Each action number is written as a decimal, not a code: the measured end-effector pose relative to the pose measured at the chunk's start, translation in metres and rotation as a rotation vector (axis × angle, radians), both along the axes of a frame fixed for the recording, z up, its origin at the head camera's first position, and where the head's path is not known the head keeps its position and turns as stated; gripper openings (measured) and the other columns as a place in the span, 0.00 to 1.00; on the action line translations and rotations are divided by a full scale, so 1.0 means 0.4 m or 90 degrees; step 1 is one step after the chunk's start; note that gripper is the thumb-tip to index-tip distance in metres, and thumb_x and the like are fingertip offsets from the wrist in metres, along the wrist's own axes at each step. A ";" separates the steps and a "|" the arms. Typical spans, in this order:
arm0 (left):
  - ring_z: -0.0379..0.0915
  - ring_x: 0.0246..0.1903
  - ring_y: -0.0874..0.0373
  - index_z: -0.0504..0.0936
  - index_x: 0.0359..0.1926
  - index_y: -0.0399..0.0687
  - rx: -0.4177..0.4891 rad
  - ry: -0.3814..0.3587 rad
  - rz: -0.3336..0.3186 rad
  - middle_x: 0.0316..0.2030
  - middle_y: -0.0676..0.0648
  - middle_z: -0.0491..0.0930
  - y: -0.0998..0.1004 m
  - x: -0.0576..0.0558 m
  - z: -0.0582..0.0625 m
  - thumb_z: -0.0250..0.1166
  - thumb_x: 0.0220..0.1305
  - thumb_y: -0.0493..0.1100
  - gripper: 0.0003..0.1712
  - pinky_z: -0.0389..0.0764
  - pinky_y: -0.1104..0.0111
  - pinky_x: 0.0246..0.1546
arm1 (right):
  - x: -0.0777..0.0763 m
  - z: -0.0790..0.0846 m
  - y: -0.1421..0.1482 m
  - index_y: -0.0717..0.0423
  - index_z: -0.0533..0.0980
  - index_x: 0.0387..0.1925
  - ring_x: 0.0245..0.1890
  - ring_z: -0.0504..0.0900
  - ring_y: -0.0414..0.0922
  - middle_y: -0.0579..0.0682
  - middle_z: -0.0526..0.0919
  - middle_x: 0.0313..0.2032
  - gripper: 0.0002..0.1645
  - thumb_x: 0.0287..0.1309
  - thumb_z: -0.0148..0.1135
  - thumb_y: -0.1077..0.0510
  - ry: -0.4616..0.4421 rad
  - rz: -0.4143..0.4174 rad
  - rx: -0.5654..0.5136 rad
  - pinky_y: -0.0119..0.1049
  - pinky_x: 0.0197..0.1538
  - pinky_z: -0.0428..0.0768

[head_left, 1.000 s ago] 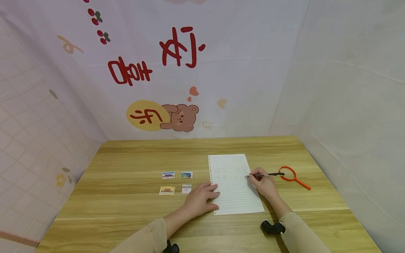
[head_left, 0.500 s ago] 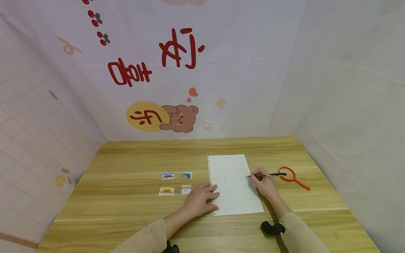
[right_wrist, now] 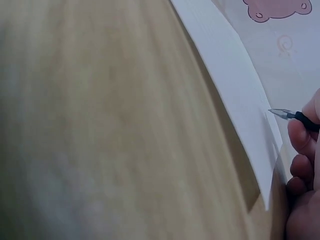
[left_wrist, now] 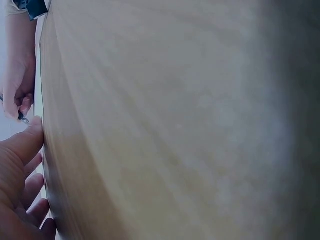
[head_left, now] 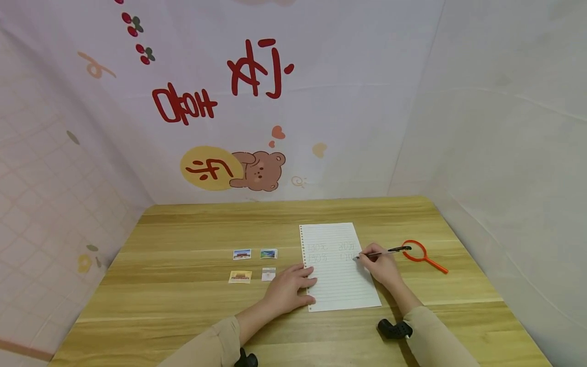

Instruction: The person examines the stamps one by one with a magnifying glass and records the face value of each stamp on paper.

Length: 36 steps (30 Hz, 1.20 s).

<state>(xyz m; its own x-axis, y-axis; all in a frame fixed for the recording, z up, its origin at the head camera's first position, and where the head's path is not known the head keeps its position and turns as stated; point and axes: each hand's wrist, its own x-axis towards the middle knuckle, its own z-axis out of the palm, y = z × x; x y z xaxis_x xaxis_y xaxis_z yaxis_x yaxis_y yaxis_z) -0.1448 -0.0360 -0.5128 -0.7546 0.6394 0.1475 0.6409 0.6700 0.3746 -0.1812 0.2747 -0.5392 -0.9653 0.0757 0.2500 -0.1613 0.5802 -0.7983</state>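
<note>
A lined sheet of paper [head_left: 341, 290] with punched holes along its left edge lies on the wooden table. Two rows of handwritten figures [head_left: 317, 247] stand on its upper part. My right hand [head_left: 381, 265] pinches a black pen [head_left: 395, 250], tip on the paper at the end of the second row, its tail slanting up to the right. In the right wrist view the pen's pointed silver tip [right_wrist: 281, 113] shows close over the sheet. My left hand [head_left: 288, 289] rests with spread fingers on the sheet's left edge, holding nothing.
Several small stamp-like pictures, among them a yellow one [head_left: 240, 277] and a blue-green one [head_left: 268, 253], lie left of the paper. An orange-red magnifying glass [head_left: 435, 265] lies just right of my right hand. A printed cloth [head_left: 357, 127] hangs behind the table [head_left: 183, 290].
The pen in my right hand has shifted slightly left and down at the end of the second row. My left hand stays in place on the sheet.
</note>
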 end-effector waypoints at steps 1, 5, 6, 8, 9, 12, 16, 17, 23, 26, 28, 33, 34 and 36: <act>0.63 0.68 0.49 0.83 0.59 0.55 0.000 -0.001 0.001 0.65 0.50 0.73 0.000 0.000 0.000 0.73 0.57 0.57 0.29 0.69 0.50 0.62 | -0.001 -0.001 0.000 0.55 0.79 0.27 0.24 0.74 0.41 0.47 0.80 0.26 0.04 0.57 0.67 0.64 0.004 -0.005 -0.006 0.31 0.25 0.73; 0.63 0.68 0.49 0.83 0.59 0.55 0.000 0.005 -0.005 0.65 0.50 0.72 0.000 0.000 0.000 0.72 0.58 0.57 0.29 0.69 0.50 0.62 | -0.005 0.000 0.003 0.56 0.79 0.27 0.24 0.74 0.43 0.49 0.80 0.25 0.04 0.56 0.66 0.65 0.015 -0.032 -0.024 0.31 0.25 0.73; 0.63 0.68 0.49 0.83 0.59 0.55 0.000 0.005 -0.005 0.65 0.50 0.72 0.001 0.000 0.000 0.72 0.58 0.57 0.29 0.69 0.50 0.63 | -0.005 0.000 0.004 0.56 0.79 0.27 0.23 0.74 0.43 0.49 0.80 0.25 0.05 0.56 0.66 0.65 0.015 -0.037 -0.023 0.31 0.25 0.73; 0.63 0.68 0.49 0.83 0.59 0.55 0.001 0.005 -0.005 0.65 0.50 0.72 0.001 -0.001 -0.001 0.72 0.58 0.57 0.29 0.69 0.50 0.63 | -0.005 0.001 0.005 0.57 0.79 0.27 0.24 0.74 0.43 0.49 0.80 0.25 0.04 0.56 0.66 0.65 0.011 -0.039 -0.012 0.31 0.26 0.74; 0.63 0.68 0.49 0.83 0.59 0.55 0.001 0.004 -0.003 0.65 0.50 0.72 0.001 -0.001 -0.001 0.72 0.57 0.57 0.29 0.69 0.51 0.63 | -0.006 0.002 0.005 0.57 0.79 0.27 0.24 0.74 0.43 0.49 0.80 0.25 0.04 0.56 0.66 0.64 0.007 -0.036 -0.005 0.31 0.26 0.74; 0.63 0.68 0.49 0.83 0.59 0.55 -0.001 0.006 -0.001 0.65 0.51 0.73 0.000 -0.001 -0.002 0.73 0.57 0.57 0.29 0.69 0.51 0.62 | -0.007 0.002 0.005 0.58 0.79 0.29 0.25 0.75 0.44 0.49 0.81 0.27 0.04 0.57 0.66 0.63 0.000 -0.030 0.009 0.31 0.26 0.75; 0.63 0.68 0.50 0.83 0.59 0.55 -0.004 0.006 0.002 0.65 0.51 0.72 -0.001 -0.003 -0.002 0.73 0.57 0.58 0.29 0.69 0.51 0.63 | -0.007 0.002 0.004 0.58 0.79 0.29 0.25 0.75 0.43 0.48 0.81 0.27 0.04 0.57 0.67 0.63 -0.001 -0.025 0.014 0.31 0.27 0.75; 0.63 0.68 0.50 0.83 0.59 0.56 -0.006 0.004 0.003 0.66 0.51 0.72 -0.001 -0.003 -0.002 0.72 0.57 0.58 0.29 0.69 0.52 0.63 | -0.007 0.002 0.004 0.58 0.79 0.29 0.25 0.75 0.43 0.48 0.80 0.27 0.04 0.57 0.67 0.63 0.000 -0.023 0.015 0.31 0.27 0.75; 0.63 0.68 0.49 0.83 0.59 0.55 -0.011 -0.004 0.001 0.65 0.50 0.72 -0.002 0.002 0.004 0.72 0.57 0.57 0.29 0.69 0.50 0.62 | -0.001 0.002 0.006 0.52 0.77 0.25 0.23 0.74 0.42 0.46 0.79 0.24 0.06 0.54 0.66 0.64 -0.002 -0.016 0.002 0.32 0.26 0.73; 0.63 0.68 0.49 0.83 0.59 0.54 -0.012 -0.009 0.001 0.66 0.50 0.72 -0.002 0.004 0.007 0.72 0.57 0.57 0.29 0.68 0.50 0.62 | 0.000 0.003 0.009 0.52 0.77 0.24 0.24 0.74 0.42 0.46 0.79 0.24 0.07 0.53 0.65 0.64 -0.004 -0.022 -0.002 0.32 0.27 0.73; 0.62 0.68 0.49 0.83 0.59 0.54 -0.012 -0.013 0.002 0.66 0.51 0.72 -0.001 0.005 0.008 0.72 0.58 0.57 0.29 0.68 0.50 0.63 | -0.001 0.005 0.010 0.52 0.76 0.24 0.24 0.74 0.42 0.46 0.78 0.24 0.07 0.52 0.65 0.64 -0.003 -0.030 -0.003 0.31 0.28 0.73; 0.62 0.68 0.50 0.83 0.59 0.54 -0.010 -0.015 0.004 0.66 0.51 0.72 0.000 0.005 0.006 0.72 0.57 0.57 0.29 0.67 0.50 0.63 | -0.002 0.008 0.013 0.53 0.76 0.24 0.23 0.73 0.41 0.46 0.78 0.23 0.07 0.52 0.65 0.65 0.000 -0.041 0.008 0.31 0.28 0.72; 0.61 0.69 0.50 0.83 0.60 0.54 -0.011 -0.018 0.006 0.66 0.51 0.71 0.000 0.005 0.006 0.72 0.57 0.57 0.30 0.67 0.50 0.64 | -0.003 0.007 0.014 0.54 0.76 0.24 0.23 0.74 0.41 0.47 0.78 0.23 0.06 0.52 0.65 0.65 0.002 -0.040 0.011 0.31 0.28 0.72; 0.61 0.69 0.51 0.82 0.60 0.55 -0.013 -0.021 0.008 0.66 0.52 0.71 0.000 0.004 0.003 0.72 0.58 0.58 0.30 0.66 0.51 0.64 | -0.002 0.006 0.016 0.54 0.77 0.26 0.24 0.74 0.41 0.47 0.79 0.25 0.05 0.54 0.65 0.64 0.000 -0.034 0.011 0.31 0.29 0.73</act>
<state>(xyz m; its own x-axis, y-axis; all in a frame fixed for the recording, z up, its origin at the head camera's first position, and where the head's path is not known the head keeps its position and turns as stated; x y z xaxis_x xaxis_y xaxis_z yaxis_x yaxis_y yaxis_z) -0.1433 -0.0360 -0.5114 -0.7663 0.6330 0.1098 0.6206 0.6853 0.3811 -0.1822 0.2810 -0.5370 -0.9599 0.1234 0.2518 -0.1295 0.6013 -0.7885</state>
